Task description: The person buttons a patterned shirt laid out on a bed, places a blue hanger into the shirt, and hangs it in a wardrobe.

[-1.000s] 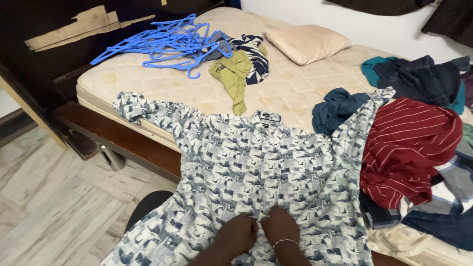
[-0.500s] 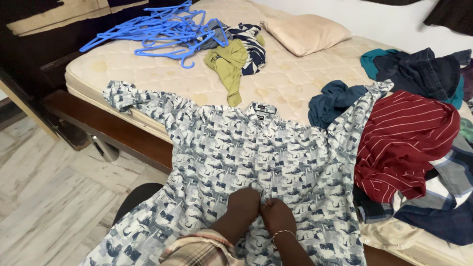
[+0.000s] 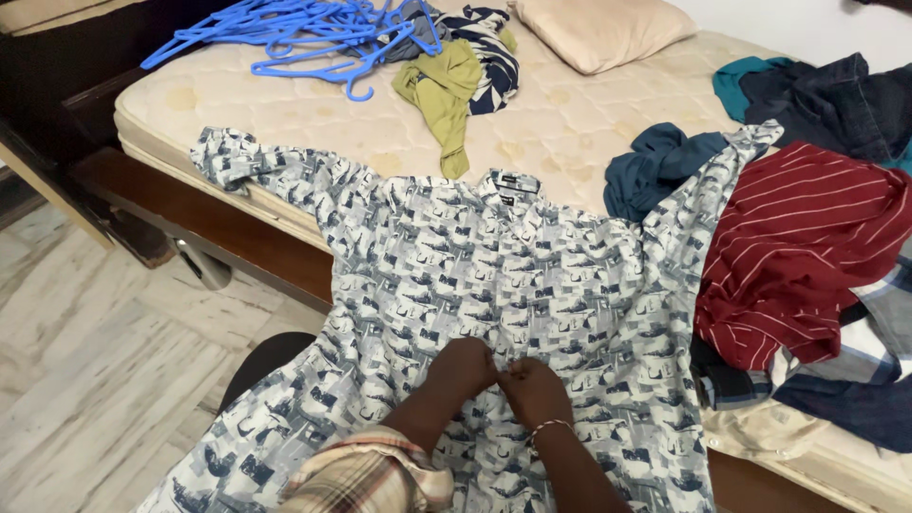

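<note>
We pinch the front placket of the blue-and-white patterned button-up shirt point(image 3: 494, 285) between closed fingers of our left hand point(image 3: 463, 367) and right hand point(image 3: 534, 388); it lies spread flat over the near edge of the stained cream mattress point(image 3: 570, 123), beside a maroon striped shirt point(image 3: 807, 247).

A bare mattress point(image 3: 570, 123) is lying on a dark wooden bed frame point(image 3: 218, 228). It is carrying blue hangers point(image 3: 304, 33), a green garment point(image 3: 442, 90), a pillow point(image 3: 598, 28), a patterned shirt point(image 3: 494, 285) spreading over its edge, and heaped clothes point(image 3: 817, 256) at the right.
</note>
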